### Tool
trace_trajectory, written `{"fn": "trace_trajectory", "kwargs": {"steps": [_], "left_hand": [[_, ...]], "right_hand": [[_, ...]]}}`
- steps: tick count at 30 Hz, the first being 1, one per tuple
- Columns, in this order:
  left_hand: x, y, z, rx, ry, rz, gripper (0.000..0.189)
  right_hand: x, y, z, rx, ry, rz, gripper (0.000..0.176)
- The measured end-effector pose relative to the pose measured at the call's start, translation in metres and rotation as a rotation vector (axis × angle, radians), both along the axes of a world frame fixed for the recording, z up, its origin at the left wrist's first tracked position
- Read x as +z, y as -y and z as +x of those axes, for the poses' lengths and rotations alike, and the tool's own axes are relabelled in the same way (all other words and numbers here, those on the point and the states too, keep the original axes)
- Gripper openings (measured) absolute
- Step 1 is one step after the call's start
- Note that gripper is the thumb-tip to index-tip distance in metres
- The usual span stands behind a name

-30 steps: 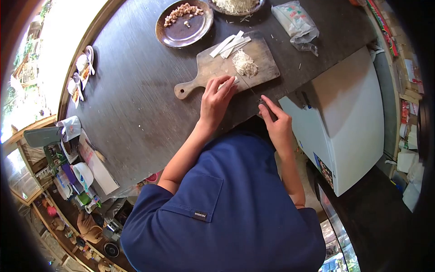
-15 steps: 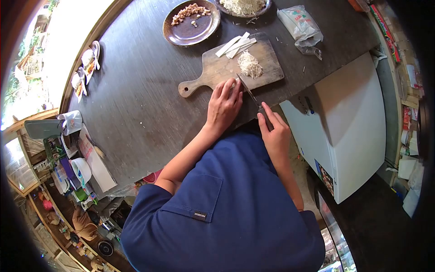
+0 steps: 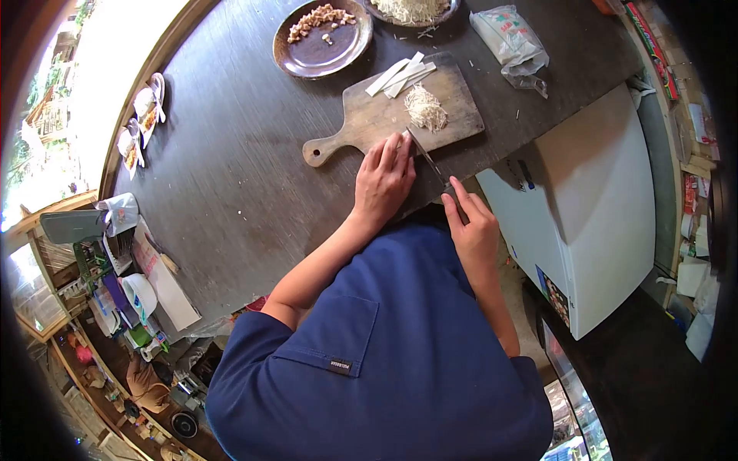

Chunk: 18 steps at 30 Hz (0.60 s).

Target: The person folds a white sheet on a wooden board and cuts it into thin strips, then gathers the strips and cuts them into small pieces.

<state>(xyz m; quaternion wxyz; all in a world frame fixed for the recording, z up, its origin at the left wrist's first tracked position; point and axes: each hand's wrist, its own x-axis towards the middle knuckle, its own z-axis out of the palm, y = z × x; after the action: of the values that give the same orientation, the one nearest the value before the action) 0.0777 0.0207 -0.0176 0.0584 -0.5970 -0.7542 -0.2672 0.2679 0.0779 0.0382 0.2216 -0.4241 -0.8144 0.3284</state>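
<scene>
Right hand (image 3: 470, 227) grips knife (image 3: 427, 157); left hand (image 3: 384, 180) lies open, flat, on board (image 3: 369, 115) edge.

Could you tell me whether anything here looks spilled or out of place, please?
Only a small spill: white slivers lie scattered on the dark table beyond the cutting board, near the plastic bag. The knife in the right hand looks normal.
</scene>
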Motion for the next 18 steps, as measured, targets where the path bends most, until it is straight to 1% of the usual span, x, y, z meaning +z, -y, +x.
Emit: {"fn": "trace_trajectory", "kwargs": {"steps": [6,9,12,14,18], "left_hand": [[-0.002,0.001,-0.001,-0.001,-0.01,-0.019,0.049],[0.0,0.002,-0.001,-0.016,-0.021,-0.037,0.051],[-0.001,0.001,0.0,-0.013,-0.054,-0.01,0.053],[-0.005,0.001,0.001,-0.009,-0.072,0.006,0.053],[-0.003,-0.001,0.001,0.002,-0.067,0.013,0.053]], "right_hand": [[-0.005,0.008,-0.006,-0.012,-0.006,-0.015,0.032],[-0.009,0.007,-0.011,-0.029,0.06,0.024,0.032],[-0.019,-0.006,-0.02,-0.017,-0.026,0.05,0.031],[-0.021,-0.014,-0.021,-0.014,-0.097,-0.032,0.03],[-0.01,-0.006,-0.013,-0.037,-0.051,-0.016,0.03]]}}
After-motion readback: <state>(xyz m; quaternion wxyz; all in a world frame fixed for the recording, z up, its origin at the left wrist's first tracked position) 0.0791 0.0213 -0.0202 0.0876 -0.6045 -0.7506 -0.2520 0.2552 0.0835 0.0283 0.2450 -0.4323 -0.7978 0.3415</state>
